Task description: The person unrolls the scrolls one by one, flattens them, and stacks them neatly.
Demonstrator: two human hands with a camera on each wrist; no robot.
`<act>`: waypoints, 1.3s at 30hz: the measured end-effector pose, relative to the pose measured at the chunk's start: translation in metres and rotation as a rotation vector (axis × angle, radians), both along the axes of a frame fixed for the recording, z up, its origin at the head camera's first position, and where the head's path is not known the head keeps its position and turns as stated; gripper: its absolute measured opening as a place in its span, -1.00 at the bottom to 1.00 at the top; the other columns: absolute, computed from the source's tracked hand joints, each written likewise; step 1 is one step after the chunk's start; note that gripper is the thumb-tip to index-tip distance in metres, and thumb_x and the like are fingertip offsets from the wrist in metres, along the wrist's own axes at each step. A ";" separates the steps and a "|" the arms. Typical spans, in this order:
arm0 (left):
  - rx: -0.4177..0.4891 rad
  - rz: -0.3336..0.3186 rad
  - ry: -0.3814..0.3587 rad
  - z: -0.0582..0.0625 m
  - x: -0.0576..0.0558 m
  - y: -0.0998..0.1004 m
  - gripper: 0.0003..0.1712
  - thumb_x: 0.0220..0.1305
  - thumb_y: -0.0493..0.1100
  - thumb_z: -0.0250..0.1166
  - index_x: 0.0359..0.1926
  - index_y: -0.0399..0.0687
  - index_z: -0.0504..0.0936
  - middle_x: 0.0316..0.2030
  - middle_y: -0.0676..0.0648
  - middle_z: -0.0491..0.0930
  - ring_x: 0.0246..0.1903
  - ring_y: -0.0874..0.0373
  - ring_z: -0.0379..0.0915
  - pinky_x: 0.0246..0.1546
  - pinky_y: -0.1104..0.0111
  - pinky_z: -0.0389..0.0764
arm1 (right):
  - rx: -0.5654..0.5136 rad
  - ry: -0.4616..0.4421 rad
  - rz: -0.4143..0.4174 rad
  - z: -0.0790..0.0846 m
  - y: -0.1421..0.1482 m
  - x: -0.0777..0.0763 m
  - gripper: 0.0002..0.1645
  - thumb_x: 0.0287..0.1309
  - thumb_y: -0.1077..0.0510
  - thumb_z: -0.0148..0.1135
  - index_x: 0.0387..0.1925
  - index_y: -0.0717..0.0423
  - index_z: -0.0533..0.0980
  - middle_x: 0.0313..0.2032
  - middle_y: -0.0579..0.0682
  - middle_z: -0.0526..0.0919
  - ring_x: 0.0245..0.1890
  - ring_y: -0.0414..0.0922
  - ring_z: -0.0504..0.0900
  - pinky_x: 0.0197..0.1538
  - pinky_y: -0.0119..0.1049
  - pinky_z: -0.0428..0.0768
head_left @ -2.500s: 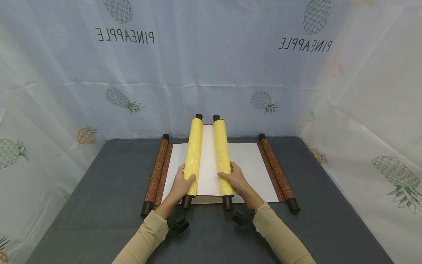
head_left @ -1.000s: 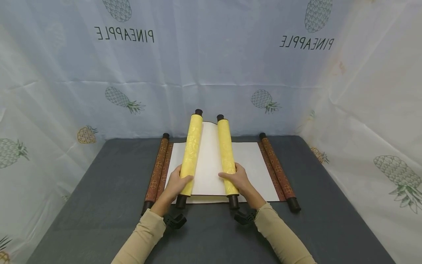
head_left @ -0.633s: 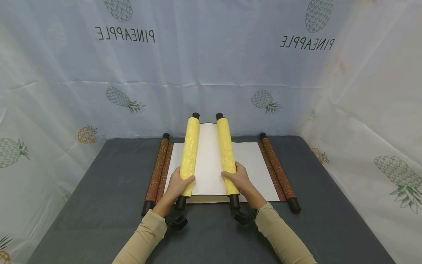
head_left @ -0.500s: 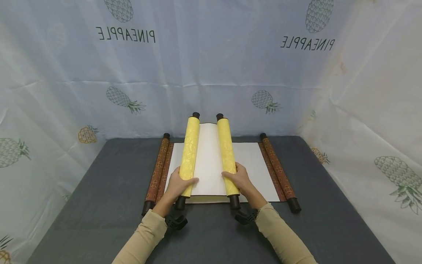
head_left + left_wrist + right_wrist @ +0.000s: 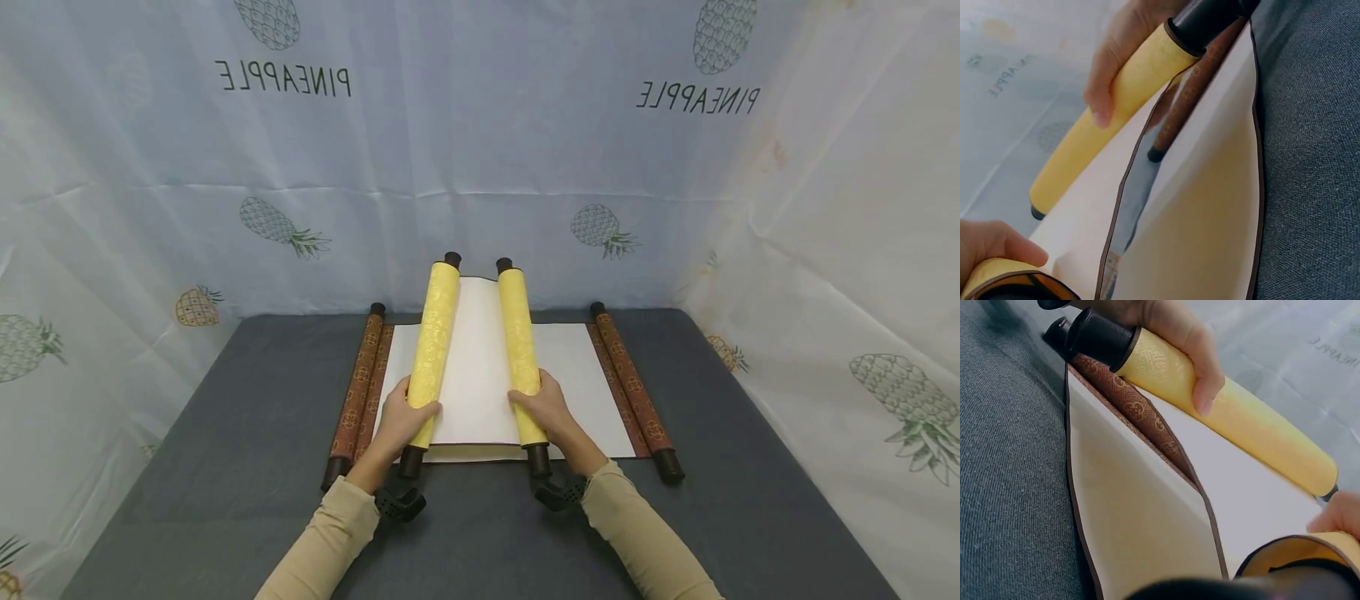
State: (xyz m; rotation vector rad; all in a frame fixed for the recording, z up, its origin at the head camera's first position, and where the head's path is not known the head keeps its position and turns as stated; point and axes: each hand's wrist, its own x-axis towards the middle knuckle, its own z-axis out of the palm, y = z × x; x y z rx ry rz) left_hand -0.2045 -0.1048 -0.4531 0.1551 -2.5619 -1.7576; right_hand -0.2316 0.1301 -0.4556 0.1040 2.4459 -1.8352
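Note:
A yellow hanging scroll, part unrolled, is held up above a second scroll. My left hand (image 5: 402,417) grips its left roll (image 5: 435,342) near the lower end, thumb across the front. The right roll (image 5: 521,358) is in my right hand (image 5: 550,410), held the same way. Between the rolls stretches white paper (image 5: 477,367) with a thin dark edge. Both wrist views show the lifted paper apart from the sheet beneath. In the left wrist view, my right hand (image 5: 1125,50) wraps the far roll (image 5: 1147,69); black knobs cap the roll ends.
Under it, a scroll with brown patterned rollers, left (image 5: 356,392) and right (image 5: 633,387), lies spread on the dark grey table (image 5: 247,467), its white sheet (image 5: 577,375) partly covered. A pineapple-print cloth (image 5: 480,150) hangs behind and at both sides.
The two yellow rolls have moved apart, the right one further to the right, so more white paper shows between them. Their far ends are slightly higher. The brown scroll has stayed put.

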 end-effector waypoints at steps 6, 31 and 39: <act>-0.017 0.024 0.040 -0.002 0.001 -0.002 -0.31 0.03 -0.24 0.24 0.25 -0.34 0.36 -0.12 -0.32 0.53 -0.31 0.07 0.45 -0.40 0.44 0.45 | 0.019 -0.011 -0.022 0.003 0.001 0.001 -0.25 -0.06 0.16 0.36 0.16 0.35 0.28 -0.20 0.17 0.47 -0.38 -0.13 0.50 -0.38 -0.37 0.50; -0.015 0.040 0.063 -0.004 0.002 -0.016 -0.28 0.15 -0.18 0.25 0.34 -0.28 0.32 0.04 -0.37 0.54 -0.17 -0.05 0.53 -0.31 0.39 0.53 | -0.010 -0.008 -0.037 0.004 0.012 0.001 -0.32 0.14 0.19 0.16 0.29 0.31 0.29 -0.10 0.28 0.56 -0.42 -0.16 0.59 -0.36 -0.34 0.59; -0.014 0.076 0.135 -0.004 0.001 -0.019 -0.28 0.14 -0.24 0.28 0.32 -0.36 0.32 0.05 -0.42 0.56 -0.16 -0.11 0.56 -0.35 0.43 0.51 | 0.001 0.025 -0.010 0.003 0.015 -0.001 -0.32 0.19 0.18 0.10 0.31 0.34 0.23 -0.14 0.27 0.56 -0.46 -0.19 0.58 -0.40 -0.37 0.57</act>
